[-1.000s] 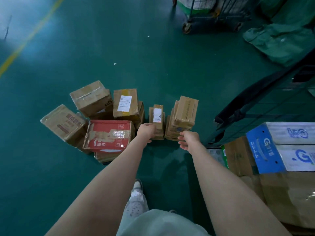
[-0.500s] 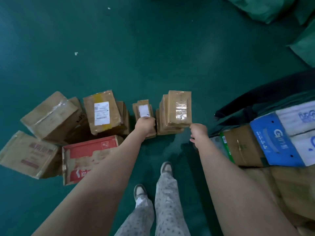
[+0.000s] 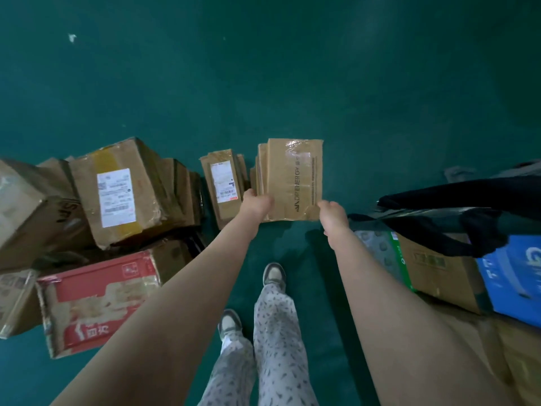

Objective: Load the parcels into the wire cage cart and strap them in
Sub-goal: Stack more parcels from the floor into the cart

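A flat brown parcel (image 3: 294, 178) with black print tops a small stack on the green floor. My left hand (image 3: 257, 205) grips its near left corner. My right hand (image 3: 332, 213) grips its near right corner. Just left of it stands a narrow parcel (image 3: 222, 183) with a white label. Further left lie a big labelled box (image 3: 117, 191) and a red and white box (image 3: 96, 297). At the right, the wire cage cart's dark top rail (image 3: 456, 197) crosses above parcels that sit inside, among them a brown box (image 3: 436, 268) and a blue box (image 3: 515, 276).
More brown boxes (image 3: 26, 212) crowd the left edge. My legs and two shoes (image 3: 273, 275) stand on the floor between the pile and the cart. Bare green floor (image 3: 263, 68) stretches beyond the parcels.
My left hand left the narrow labelled parcel and moved right to the flat parcel's corner. My right hand closed in on its other corner. The view dropped closer to the pile.
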Tool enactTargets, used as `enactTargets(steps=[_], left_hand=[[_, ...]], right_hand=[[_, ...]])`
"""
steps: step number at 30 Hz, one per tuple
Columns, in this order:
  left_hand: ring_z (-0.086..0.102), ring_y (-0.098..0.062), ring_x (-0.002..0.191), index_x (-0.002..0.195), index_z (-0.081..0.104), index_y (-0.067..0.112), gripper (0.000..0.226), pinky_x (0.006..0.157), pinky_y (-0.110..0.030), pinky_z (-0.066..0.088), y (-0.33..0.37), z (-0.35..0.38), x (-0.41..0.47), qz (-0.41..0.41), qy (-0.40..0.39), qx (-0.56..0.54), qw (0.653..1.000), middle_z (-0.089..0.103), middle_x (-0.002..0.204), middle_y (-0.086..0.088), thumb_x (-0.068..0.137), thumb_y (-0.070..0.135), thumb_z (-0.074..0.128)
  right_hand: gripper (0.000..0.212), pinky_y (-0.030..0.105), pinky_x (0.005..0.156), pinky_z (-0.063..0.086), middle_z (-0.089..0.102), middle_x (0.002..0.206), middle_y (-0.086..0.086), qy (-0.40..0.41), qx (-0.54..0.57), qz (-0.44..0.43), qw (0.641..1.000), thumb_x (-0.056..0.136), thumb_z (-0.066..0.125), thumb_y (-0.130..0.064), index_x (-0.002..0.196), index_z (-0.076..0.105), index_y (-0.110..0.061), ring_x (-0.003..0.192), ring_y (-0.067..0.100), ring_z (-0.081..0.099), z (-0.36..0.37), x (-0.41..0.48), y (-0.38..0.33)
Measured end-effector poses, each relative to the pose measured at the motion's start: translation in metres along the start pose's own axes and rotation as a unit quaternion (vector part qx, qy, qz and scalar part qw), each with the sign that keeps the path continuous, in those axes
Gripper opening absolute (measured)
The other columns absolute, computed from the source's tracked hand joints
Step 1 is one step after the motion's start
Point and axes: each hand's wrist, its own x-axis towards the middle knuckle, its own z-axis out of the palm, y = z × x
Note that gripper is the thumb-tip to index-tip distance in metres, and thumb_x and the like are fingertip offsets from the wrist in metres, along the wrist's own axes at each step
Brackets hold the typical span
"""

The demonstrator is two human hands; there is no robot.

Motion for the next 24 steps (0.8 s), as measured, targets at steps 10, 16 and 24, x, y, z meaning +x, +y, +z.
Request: enactTargets(steps=[10, 16, 24], left_hand=[[0.05, -0.028, 0.119, 0.149, 0.018, 0.026, 0.079, 0.1, -0.045, 0.045, 0.014, 0.016, 0.0, 0.092, 0.001, 0.054, 0.994, 0.047, 0.136, -0.004, 0.082, 0.002, 0.053], [0.052, -0.028, 0.116, 0.144, 0.024, 0.037, 0.078, 0.095, -0.046, 0.049, 0.014, -0.01, -0.048, 0.173, 0.017, 0.126, 0.977, 0.049, 0.134, -0.002, 0.072, 0.028, 0.054], [0.061, -0.023, 0.097, 0.128, 0.039, 0.028, 0.05, 0.086, -0.042, 0.054, -0.024, -0.044, -0.151, 0.302, -0.024, 0.163, 0.939, 0.057, 0.108, 0.003, 0.082, 0.022, 0.057]], right_hand=[[0.042, 0.035, 0.098, 0.036, 0.046, 0.14, 0.001, -0.061, 0.164, 0.006, 0.985, 0.101, 0.037, -0.022, 0.143, 0.035, -0.018, 0.121, 0.018, 0.045, 0.023, -0.016, -0.005], [0.04, 0.044, 0.1, 0.039, 0.047, 0.137, 0.005, -0.043, 0.244, 0.022, 0.968, 0.101, 0.039, -0.028, 0.139, 0.036, -0.017, 0.119, 0.024, 0.047, 0.034, -0.067, 0.0], [0.025, 0.056, 0.085, 0.049, 0.053, 0.12, 0.005, 0.016, 0.376, -0.011, 0.926, 0.099, 0.045, -0.034, 0.115, 0.037, -0.017, 0.106, 0.03, 0.055, 0.025, -0.176, 0.04]])
